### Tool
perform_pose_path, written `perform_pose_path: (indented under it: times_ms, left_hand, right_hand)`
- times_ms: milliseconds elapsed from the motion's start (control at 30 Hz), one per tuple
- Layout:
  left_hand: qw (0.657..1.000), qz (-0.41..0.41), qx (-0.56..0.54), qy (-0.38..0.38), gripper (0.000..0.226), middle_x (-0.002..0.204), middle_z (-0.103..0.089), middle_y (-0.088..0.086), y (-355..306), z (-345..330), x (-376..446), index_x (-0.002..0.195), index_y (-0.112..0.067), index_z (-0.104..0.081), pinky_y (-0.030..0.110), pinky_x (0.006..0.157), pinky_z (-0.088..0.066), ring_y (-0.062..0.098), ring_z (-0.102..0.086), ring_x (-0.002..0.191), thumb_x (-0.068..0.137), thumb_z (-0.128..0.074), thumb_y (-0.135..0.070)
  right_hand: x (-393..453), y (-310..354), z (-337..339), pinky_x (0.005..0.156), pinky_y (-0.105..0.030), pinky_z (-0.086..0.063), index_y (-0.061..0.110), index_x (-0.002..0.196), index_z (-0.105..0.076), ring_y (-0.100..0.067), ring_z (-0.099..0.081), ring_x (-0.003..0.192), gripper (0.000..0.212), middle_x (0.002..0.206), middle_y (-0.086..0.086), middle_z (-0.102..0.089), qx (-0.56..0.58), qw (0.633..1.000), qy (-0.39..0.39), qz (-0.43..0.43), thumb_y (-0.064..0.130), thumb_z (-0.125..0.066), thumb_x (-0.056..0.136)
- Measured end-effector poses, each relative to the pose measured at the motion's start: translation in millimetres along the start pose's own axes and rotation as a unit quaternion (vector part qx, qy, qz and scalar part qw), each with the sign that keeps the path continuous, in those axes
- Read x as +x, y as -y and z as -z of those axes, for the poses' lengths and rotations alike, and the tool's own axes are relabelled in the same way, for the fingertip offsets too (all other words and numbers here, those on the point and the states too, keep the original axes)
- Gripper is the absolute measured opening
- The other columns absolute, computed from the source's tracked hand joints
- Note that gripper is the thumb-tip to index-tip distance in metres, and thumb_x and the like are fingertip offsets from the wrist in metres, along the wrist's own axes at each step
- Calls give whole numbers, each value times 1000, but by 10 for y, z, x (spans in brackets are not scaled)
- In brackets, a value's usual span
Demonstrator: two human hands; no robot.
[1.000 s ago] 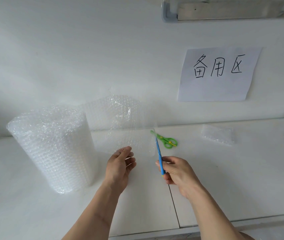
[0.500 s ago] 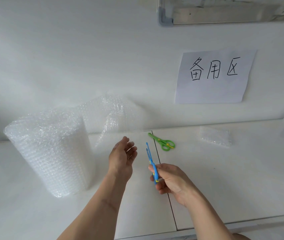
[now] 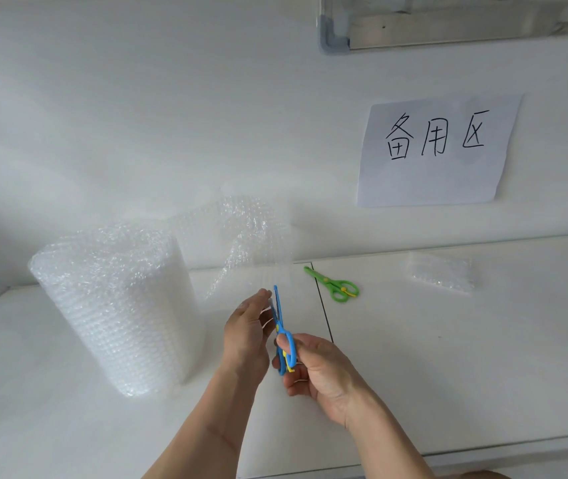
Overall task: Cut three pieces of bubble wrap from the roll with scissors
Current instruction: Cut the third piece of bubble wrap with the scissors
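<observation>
Now, change: left hand (image 3: 246,331) has moved beside the blue scissors (image 3: 280,328), fingers straight.
Right hand (image 3: 313,366): grips them.
Scissors: two; green scissors (image 3: 334,285) beyond.

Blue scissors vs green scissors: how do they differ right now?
The blue scissors are held in the right hand, off the table, blades pointing up beside the left hand. The green scissors lie flat and untouched on the table, blades pointing back-left. Both look like small plastic scissors with yellow accents.
</observation>
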State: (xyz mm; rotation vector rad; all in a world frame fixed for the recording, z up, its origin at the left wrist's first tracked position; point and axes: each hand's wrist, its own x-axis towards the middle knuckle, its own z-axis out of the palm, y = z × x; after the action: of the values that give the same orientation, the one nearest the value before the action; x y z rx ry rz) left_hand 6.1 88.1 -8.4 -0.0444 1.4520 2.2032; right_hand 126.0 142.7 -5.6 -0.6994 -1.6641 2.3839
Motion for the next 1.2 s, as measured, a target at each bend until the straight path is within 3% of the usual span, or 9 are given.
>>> perform_pose_path:
  times_ms: [233, 600, 900, 1067, 1200]
  left_hand:
    - [1000, -20, 9, -3, 8, 84, -63, 7, 9, -1, -34, 92, -7, -68, 34, 75, -51, 22, -60, 78, 93, -62, -13]
    - [1000, -6, 11, -6, 14, 76, -62, 6, 68, 23, 9, 91, -4, -70, 37, 71, -49, 21, -58, 72, 88, -69, -18]
    - [999, -23, 33, -8, 23, 60, -55, 0, 73, 16, -4, 70, -8, -63, 32, 59, -45, 16, -50, 58, 88, -70, -20]
    - [997, -39, 58, -26, 22, 52, -56, -6, 73, -8, -42, 79, -5, -67, 32, 61, -47, 13, -51, 57, 88, -70, -25]
    - [996, -50, 70, -28, 24, 59, -54, -1, 62, -25, -70, 78, -4, -63, 32, 60, -46, 13, -50, 56, 87, -71, -25]
  right_hand:
    - [56, -34, -33, 48, -26, -45, 16, 82, -72, -14, -52, 48, 18, 75, -10, -64, 17, 1000, -20, 16, 34, -74, 81]
    - [108, -39, -20, 47, -25, -43, 15, 84, -72, -13, -49, 47, 17, 66, -3, -60, 22, 999, -19, 18, 32, -73, 82]
    - [129, -39, -18, 47, -24, -38, 12, 87, -71, -12, -45, 45, 20, 67, -6, -60, 19, 999, -20, 27, 31, -71, 83]
    - [138, -28, -41, 48, -25, -41, 14, 86, -70, -13, -46, 48, 17, 55, 5, -56, 18, 1000, -20, 16, 31, -72, 83]
    - [138, -42, -20, 49, -25, -39, 13, 88, -71, -12, -44, 48, 16, 53, 6, -56, 20, 999, -22, 24, 28, -70, 85]
